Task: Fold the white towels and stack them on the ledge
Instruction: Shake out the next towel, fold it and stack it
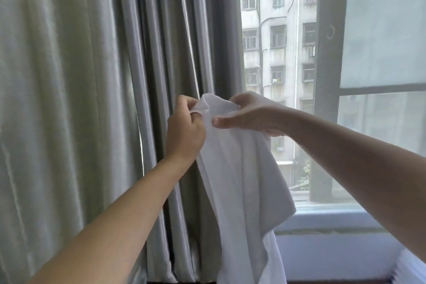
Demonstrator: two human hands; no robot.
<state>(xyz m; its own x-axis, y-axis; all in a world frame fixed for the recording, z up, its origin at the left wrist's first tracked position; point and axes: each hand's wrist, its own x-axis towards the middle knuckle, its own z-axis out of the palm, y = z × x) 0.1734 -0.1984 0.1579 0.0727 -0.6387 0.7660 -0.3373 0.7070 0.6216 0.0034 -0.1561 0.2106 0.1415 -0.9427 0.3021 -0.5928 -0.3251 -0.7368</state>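
A white towel [242, 180] hangs in the air in front of the curtain and window, its lower part dropping out of view at the bottom. My left hand [185, 129] pinches the towel's top edge at the left. My right hand [249, 115] grips the same top edge just to the right, thumb in front of the cloth, fingers behind. The two hands are close together at chest height. The window ledge [327, 217] runs pale and horizontal at the lower right, behind the towel. Another bit of white cloth [412, 267] shows at the bottom right corner.
Grey-green pleated curtains [92, 99] fill the left half of the view. A window with a dark frame [327, 76] is at the right, with a building outside. A pale wall lies below the ledge.
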